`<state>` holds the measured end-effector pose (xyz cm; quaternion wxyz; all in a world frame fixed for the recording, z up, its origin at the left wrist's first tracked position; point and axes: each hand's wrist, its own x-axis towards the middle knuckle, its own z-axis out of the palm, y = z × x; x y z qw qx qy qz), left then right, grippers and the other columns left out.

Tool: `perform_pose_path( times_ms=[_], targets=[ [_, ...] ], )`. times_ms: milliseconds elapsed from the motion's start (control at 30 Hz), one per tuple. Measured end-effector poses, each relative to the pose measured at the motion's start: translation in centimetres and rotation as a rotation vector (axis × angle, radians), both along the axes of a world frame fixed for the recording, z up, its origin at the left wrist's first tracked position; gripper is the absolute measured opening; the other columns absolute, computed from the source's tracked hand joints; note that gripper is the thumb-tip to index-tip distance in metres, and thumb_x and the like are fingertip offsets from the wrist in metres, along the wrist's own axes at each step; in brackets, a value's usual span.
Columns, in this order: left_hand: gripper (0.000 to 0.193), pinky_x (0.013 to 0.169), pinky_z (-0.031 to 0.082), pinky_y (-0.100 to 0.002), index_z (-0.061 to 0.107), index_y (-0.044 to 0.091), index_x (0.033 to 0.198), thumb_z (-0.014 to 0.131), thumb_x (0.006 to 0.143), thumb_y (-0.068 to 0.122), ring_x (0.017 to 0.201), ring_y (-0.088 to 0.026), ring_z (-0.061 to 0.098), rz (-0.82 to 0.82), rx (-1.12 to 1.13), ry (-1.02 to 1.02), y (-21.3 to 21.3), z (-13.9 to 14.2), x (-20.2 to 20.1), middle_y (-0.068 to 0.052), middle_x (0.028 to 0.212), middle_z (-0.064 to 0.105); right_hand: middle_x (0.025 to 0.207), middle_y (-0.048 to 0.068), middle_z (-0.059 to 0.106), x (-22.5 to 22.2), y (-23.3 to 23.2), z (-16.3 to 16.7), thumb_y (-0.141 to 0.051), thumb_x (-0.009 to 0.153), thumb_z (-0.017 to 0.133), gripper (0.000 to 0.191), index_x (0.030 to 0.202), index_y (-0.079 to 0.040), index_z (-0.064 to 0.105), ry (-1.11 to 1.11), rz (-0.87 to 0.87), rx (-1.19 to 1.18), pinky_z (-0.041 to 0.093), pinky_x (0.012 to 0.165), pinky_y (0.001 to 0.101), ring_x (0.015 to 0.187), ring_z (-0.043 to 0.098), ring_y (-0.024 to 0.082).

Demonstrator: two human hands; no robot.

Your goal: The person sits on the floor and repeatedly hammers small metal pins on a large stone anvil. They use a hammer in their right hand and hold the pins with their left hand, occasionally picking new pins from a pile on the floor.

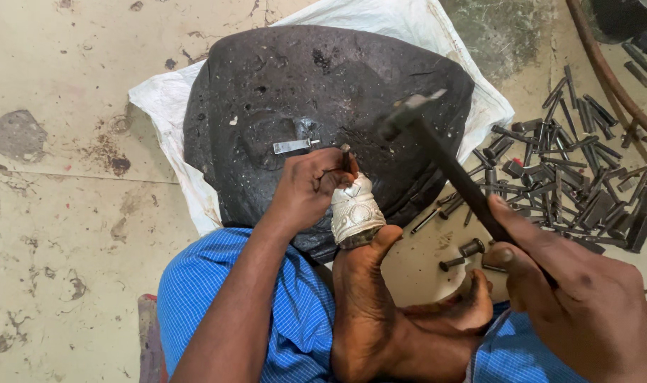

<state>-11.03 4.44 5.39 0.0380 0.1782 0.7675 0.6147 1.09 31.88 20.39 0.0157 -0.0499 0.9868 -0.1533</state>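
Left hand (310, 186): fingers pinching a small punch (347, 159), tip set on top of the silver piece (355, 210). Silver piece: embossed, domed, resting against the lower edge of the block (295, 85), braced by a bare foot (369, 298). Right hand (575, 294): closed around the handle of a hammer (437, 138), head raised above the block. Block: dark, dished, lying on a white sack (164, 106) on the floor (61, 213). Metal strip (291, 146) on the block. Heap of dark punches (571, 170) on the floor, right.
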Motion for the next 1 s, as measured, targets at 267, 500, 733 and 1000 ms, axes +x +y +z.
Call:
perform_pose_path(
  times_ms=[267,500,733,1000],
  targets=[
    [0.015,0.082,0.065,-0.029,0.073,0.001,0.104,0.062,0.095,-0.005,0.09,-0.016,0.079,0.015,-0.04,-0.008,-0.1,-0.4,0.1,-0.008,0.097,0.079,0.067,0.001,0.066,-1.8,-2.9,0.8,-0.028,0.095,0.058,0.061,0.156,-0.028,0.05,-0.34,0.028,0.08,0.056,0.05,0.0354,0.056,0.063,0.015],
    [0.016,0.076,0.062,-0.029,0.073,0.0,0.104,0.075,0.087,-0.001,0.088,-0.015,0.077,0.037,-0.076,-0.004,-0.2,-0.8,0.1,-0.008,0.097,0.08,0.09,0.0,0.077,-1.8,-2.8,1.6,-0.035,0.102,0.052,0.051,0.152,-0.031,0.048,-0.274,-0.03,0.406,0.06,0.051,0.0331,0.058,0.067,0.014],
    [0.027,0.074,0.062,-0.028,0.072,-0.001,0.108,0.08,0.083,0.001,0.089,-0.014,0.077,0.056,-0.044,0.094,-0.2,-0.7,0.5,-0.008,0.101,0.079,0.084,0.006,0.072,0.0,-0.4,1.7,-0.021,0.105,0.049,0.061,0.166,-0.023,0.04,-0.141,-0.152,-0.033,0.054,0.056,0.0329,0.061,0.065,0.015],
    [0.023,0.08,0.062,-0.027,0.071,-0.001,0.11,0.069,0.088,-0.006,0.092,-0.014,0.078,0.058,-0.019,0.141,-0.2,-0.9,0.6,-0.008,0.102,0.079,0.099,-0.003,0.068,-1.0,-2.9,0.5,-0.027,0.102,0.051,0.044,0.146,-0.031,0.054,-0.637,-0.099,0.357,0.061,0.067,0.0293,0.076,0.069,0.013]
  ],
)
